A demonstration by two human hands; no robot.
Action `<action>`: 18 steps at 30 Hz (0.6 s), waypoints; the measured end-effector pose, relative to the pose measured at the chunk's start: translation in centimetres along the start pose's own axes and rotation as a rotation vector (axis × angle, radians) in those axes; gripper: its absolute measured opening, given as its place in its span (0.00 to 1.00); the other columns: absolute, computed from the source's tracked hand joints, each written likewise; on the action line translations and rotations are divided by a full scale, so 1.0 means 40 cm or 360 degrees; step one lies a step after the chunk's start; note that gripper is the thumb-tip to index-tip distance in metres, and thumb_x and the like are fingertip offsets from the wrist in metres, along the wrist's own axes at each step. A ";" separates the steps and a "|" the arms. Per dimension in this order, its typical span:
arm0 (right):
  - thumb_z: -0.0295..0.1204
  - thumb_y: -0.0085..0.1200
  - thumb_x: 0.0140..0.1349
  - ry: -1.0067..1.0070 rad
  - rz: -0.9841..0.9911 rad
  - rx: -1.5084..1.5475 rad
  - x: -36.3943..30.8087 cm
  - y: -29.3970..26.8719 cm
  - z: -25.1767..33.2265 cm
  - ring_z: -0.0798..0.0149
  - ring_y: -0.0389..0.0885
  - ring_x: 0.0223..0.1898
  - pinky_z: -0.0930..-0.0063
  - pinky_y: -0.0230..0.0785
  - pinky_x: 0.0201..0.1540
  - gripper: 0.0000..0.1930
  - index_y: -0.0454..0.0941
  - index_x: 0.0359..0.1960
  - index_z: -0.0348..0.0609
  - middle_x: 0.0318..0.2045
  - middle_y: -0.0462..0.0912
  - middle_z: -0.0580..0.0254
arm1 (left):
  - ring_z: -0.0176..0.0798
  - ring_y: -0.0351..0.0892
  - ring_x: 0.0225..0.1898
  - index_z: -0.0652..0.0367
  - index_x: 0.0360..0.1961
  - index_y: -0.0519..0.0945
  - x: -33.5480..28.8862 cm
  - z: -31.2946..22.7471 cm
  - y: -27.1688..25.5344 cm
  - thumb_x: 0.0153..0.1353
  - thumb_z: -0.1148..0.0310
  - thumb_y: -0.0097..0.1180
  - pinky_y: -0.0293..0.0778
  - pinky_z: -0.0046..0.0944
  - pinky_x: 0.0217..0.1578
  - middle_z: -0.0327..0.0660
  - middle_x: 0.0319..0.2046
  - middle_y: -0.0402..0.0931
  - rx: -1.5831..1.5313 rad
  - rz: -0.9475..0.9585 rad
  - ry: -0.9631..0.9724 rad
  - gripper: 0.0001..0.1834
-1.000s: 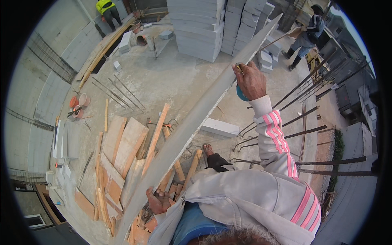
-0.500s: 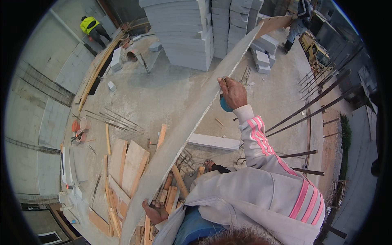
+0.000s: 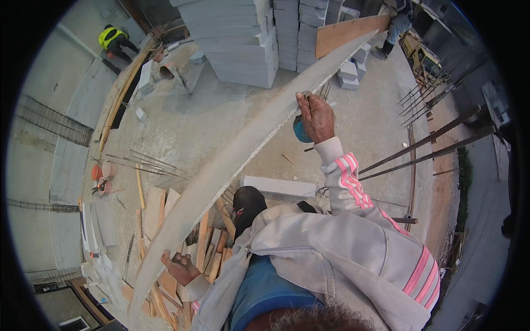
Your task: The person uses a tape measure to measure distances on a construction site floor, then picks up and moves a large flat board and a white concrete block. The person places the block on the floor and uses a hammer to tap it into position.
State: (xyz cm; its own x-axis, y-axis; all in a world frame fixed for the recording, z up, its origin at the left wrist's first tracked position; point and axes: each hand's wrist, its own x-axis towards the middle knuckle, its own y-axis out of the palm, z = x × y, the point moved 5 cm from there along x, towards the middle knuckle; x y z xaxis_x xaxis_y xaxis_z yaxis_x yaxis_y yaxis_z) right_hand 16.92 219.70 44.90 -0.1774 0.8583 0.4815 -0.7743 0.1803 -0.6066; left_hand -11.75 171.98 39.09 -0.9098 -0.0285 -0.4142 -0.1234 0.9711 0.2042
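A long, pale grey board [image 3: 225,166] with a rough, chipped edge slants across the view, from lower left to upper right. Its near edge lies in my left hand [image 3: 181,270], fingers curled beneath and thumb at the rim. Further up the same edge, my right hand [image 3: 318,118] grips with thumb and bent fingers. A round teal thing [image 3: 301,130] shows under the right hand, partly hidden; its kind is unclear. At the board's far end, a brown wooden panel [image 3: 353,34] stands next to another person [image 3: 398,25].
Stacked pale blocks [image 3: 237,49] stand ahead. A long white block [image 3: 280,186] lies near my dark shoe [image 3: 248,205]. Timber offcuts [image 3: 212,251] are heaped below the board. Steel bars [image 3: 425,143] jut in at right. A person in a yellow vest [image 3: 113,39] bends at far left.
The board's near end and my left hand have swung left. My dark shoe has come into view. At the far end, more of the brown panel shows.
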 end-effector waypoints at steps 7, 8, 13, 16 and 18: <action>0.46 0.50 0.72 0.0121 -0.0176 -0.0020 0.007 -0.067 -0.059 0.41 0.81 0.33 0.51 0.71 0.35 0.22 0.80 0.36 0.36 0.30 0.80 0.45 | 0.25 0.51 0.13 0.52 0.38 0.73 0.033 -0.040 0.130 0.64 0.59 0.58 0.52 0.30 0.18 0.30 0.15 0.57 -0.0132 0.0147 0.0136 0.11; 0.46 0.50 0.72 0.0125 -0.0227 0.0014 0.005 -0.071 -0.070 0.41 0.81 0.32 0.51 0.71 0.35 0.22 0.80 0.35 0.36 0.29 0.80 0.45 | 0.26 0.50 0.12 0.51 0.36 0.73 0.041 -0.049 0.149 0.63 0.60 0.59 0.54 0.30 0.19 0.29 0.14 0.55 -0.0125 0.0136 0.0100 0.10; 0.46 0.49 0.73 0.0251 -0.0355 0.0124 -0.005 -0.071 -0.151 0.41 0.78 0.28 0.52 0.68 0.33 0.22 0.78 0.31 0.37 0.25 0.78 0.45 | 0.27 0.54 0.12 0.50 0.31 0.73 0.047 -0.119 0.245 0.61 0.58 0.62 0.58 0.30 0.20 0.29 0.14 0.60 0.0047 0.0240 0.0173 0.12; 0.44 0.49 0.74 0.0296 -0.0415 0.0238 -0.007 -0.050 -0.193 0.46 0.75 0.24 0.56 0.66 0.30 0.23 0.76 0.28 0.36 0.22 0.76 0.47 | 0.27 0.56 0.11 0.50 0.30 0.73 0.056 -0.143 0.314 0.60 0.57 0.62 0.60 0.31 0.19 0.30 0.14 0.63 0.0073 0.0309 0.0282 0.12; 0.44 0.48 0.74 0.0323 -0.0426 0.0320 -0.007 -0.027 -0.215 0.44 0.76 0.25 0.54 0.66 0.30 0.22 0.76 0.28 0.37 0.23 0.76 0.47 | 0.27 0.56 0.11 0.53 0.32 0.75 0.065 -0.157 0.360 0.62 0.56 0.61 0.60 0.31 0.18 0.31 0.14 0.63 0.0089 0.0328 0.0366 0.13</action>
State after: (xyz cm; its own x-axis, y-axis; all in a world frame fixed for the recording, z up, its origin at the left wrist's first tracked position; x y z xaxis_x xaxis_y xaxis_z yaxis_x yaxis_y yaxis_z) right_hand 23.01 223.40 39.99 0.1552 0.8750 0.4585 -0.8842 0.3300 -0.3306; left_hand -18.38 184.41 46.54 -0.9799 0.1238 -0.1565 0.0893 0.9734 0.2111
